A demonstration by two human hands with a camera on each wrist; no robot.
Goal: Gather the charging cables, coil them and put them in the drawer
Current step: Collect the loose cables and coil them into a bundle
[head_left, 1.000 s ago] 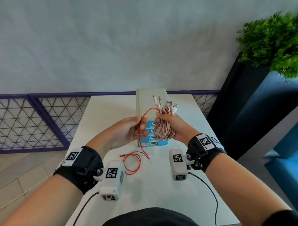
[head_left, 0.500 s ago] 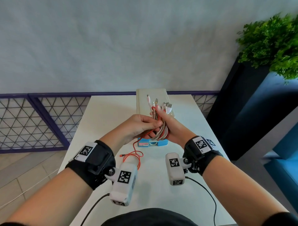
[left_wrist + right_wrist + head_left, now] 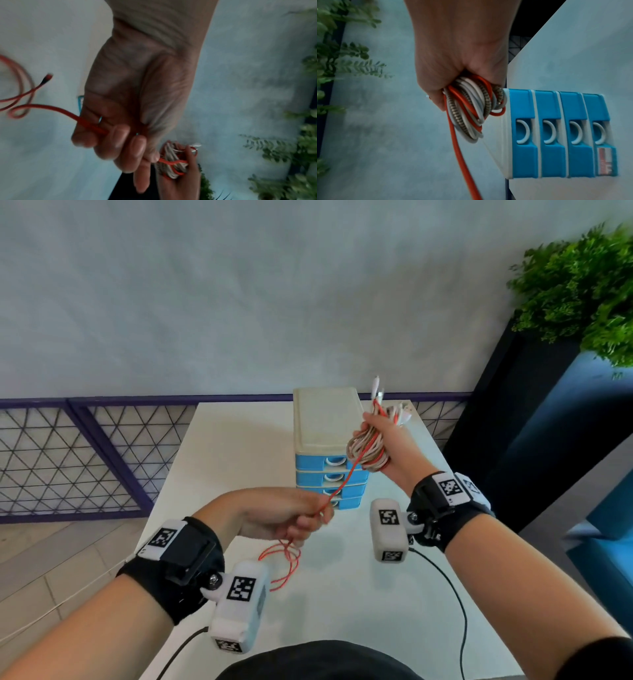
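Note:
My right hand [image 3: 383, 436] grips a coiled bundle of cables [image 3: 366, 451] [image 3: 471, 108], white, braided and red, raised beside the top of a small drawer unit [image 3: 325, 419] with several blue drawers [image 3: 547, 135], all closed. Plug ends [image 3: 378, 393] stick up above the fist. A red cable [image 3: 342, 484] runs taut from the bundle down to my left hand [image 3: 301, 518], which pinches it [image 3: 92, 125] in curled fingers. The loose tail of the red cable [image 3: 284, 563] lies looped on the white table [image 3: 222, 457], its plug end [image 3: 47, 78] free.
The drawer unit stands at the table's far middle. A purple lattice railing [image 3: 85, 457] runs behind and left of the table. A dark planter with a green plant [image 3: 582, 285] stands at the right. Black wrist-camera leads [image 3: 455, 594] hang over the near table.
The hands were together at the bundle half a second ago. Now my left hand has drawn back toward me along the red cable, pulling it taut, and my right hand has shifted right with the bundle.

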